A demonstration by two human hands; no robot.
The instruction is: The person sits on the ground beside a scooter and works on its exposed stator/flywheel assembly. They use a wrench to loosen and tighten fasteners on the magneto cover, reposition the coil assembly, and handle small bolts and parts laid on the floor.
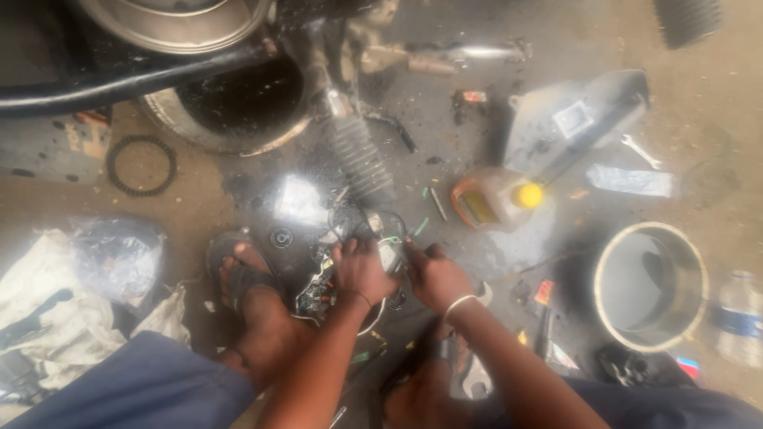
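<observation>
My left hand and my right hand meet low over the oily floor, both closed on a small round part with a tangle of coloured wires. The wire bundle trails down and left to a cluster of connectors beside my sandalled left foot. My right wrist wears a pale band. Exactly what the fingers pinch is blurred. Just beyond the hands stands a motorcycle's ribbed fork boot.
A motorcycle wheel and frame fill the top left. A plastic oil jug with a yellow cap, a grey body panel, a spanner, a round bucket, a water bottle and a black ring lie around.
</observation>
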